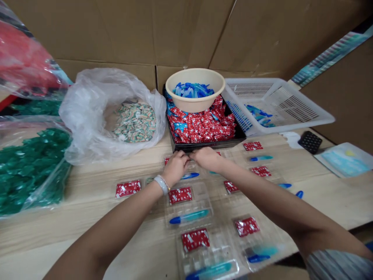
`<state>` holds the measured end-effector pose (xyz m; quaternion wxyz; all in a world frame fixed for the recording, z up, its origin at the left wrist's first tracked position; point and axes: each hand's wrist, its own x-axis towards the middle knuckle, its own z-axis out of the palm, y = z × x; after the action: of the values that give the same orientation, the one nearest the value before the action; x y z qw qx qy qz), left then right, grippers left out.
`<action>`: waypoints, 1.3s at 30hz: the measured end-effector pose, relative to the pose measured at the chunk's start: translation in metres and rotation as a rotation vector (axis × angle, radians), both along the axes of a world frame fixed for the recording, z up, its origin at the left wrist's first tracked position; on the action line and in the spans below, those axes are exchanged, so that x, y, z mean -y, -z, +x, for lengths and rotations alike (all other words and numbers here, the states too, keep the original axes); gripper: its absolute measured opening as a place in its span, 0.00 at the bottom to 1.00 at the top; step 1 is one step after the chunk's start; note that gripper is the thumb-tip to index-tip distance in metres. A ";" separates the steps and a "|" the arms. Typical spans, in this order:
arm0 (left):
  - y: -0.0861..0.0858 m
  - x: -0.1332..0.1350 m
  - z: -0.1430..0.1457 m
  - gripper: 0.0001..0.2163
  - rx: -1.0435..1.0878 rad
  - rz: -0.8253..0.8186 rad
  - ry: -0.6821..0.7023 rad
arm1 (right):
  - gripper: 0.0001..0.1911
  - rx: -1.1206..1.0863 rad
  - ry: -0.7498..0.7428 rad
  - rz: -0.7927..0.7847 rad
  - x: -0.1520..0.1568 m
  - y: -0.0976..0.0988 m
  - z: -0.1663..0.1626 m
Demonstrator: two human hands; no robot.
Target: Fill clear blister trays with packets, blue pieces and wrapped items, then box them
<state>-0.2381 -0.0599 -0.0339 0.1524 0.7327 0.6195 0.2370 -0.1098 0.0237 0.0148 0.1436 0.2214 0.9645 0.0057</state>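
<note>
Both hands meet at the far end of a row of clear plastic blister trays [190,212] laid on the wooden table [87,217]. My left hand [175,166], with a pale bracelet on the wrist, has its fingers curled down over the farthest tray. My right hand [207,157] is curled beside it, fingertips touching the same spot. What they pinch is hidden. Each tray holds a red sachet [180,195] and a blue pen-like piece [189,216]. Just beyond the hands stands a black tray of red sachets [204,126].
A cream bowl [194,103] of blue pieces sits on the black tray. A white basket [279,103] lies at the right, a clear bag of small packets [87,112] and bags of green pieces [26,167] at the left. A black calculator [310,141] lies far right. Cardboard walls stand behind.
</note>
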 end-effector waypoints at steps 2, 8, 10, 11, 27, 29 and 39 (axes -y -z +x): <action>-0.004 -0.001 0.001 0.07 -0.006 -0.028 -0.047 | 0.12 0.015 0.025 -0.004 -0.001 0.000 -0.004; -0.017 0.000 0.008 0.11 -0.104 -0.122 -0.118 | 0.12 -0.081 0.250 0.007 0.001 0.001 0.012; -0.018 -0.001 0.011 0.11 -0.151 -0.143 -0.119 | 0.11 -0.141 0.290 -0.038 0.004 0.003 0.021; -0.018 -0.001 0.013 0.10 -0.167 -0.153 -0.127 | 0.11 -0.164 0.304 -0.069 0.005 0.005 0.025; -0.014 -0.001 0.014 0.11 -0.202 -0.101 -0.148 | 0.13 -0.318 0.351 -0.077 0.009 0.028 0.025; -0.014 -0.001 0.013 0.11 -0.188 -0.110 -0.172 | 0.13 -0.316 0.368 -0.065 0.010 0.029 0.025; -0.025 -0.011 0.026 0.11 -0.325 -0.279 -0.233 | 0.11 -0.228 0.439 -0.012 0.016 0.027 0.021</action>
<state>-0.2122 -0.0489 -0.0091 0.1219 0.6567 0.7429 0.0440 -0.0892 0.0073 -0.0119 0.0332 0.4239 0.9033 -0.0564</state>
